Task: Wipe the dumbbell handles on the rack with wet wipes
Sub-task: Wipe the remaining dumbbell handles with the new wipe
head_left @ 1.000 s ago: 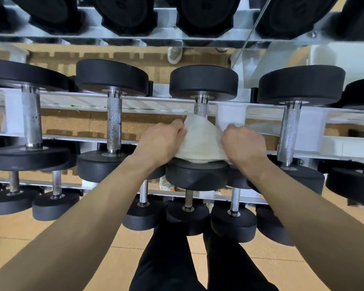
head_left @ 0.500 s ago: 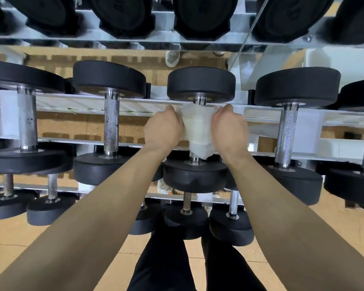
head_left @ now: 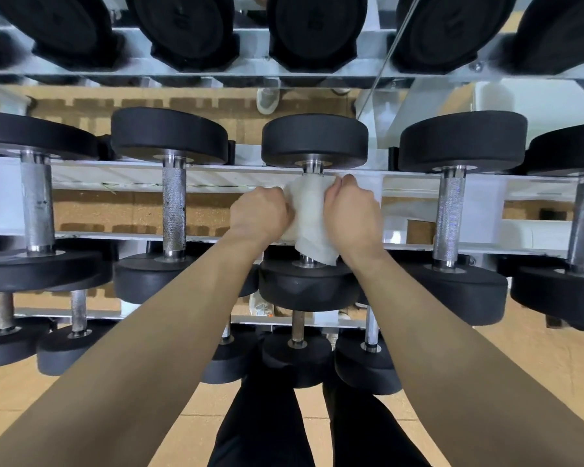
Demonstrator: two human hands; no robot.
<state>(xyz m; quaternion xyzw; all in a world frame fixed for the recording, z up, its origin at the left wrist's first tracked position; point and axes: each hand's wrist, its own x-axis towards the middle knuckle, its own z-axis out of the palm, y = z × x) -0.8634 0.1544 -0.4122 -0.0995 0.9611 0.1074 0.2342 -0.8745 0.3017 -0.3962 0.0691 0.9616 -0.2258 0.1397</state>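
Both hands on one wet wipe (head_left: 309, 214), wrapped round the handle of the centre dumbbell (head_left: 314, 143) on the middle tier of the rack (head_left: 216, 178); left hand (head_left: 260, 214) and right hand (head_left: 353, 210) sit either side, fingers curled and pressed together, clamping the wipe onto the bar. Step in hand looks like the scrub of this handle, wipe up near the far head, a loose corner hanging by the near head. Next move likely calls for a slide or twist along the full bar, then a shift to the right neighbour's handle (head_left: 449, 214). Wipe is white, crumpled, bunched thick; bare chrome shows only at both collars. Left neighbour's handle (head_left: 174, 210) is knurled, dull, a bit spotted; can't tell whether it's done
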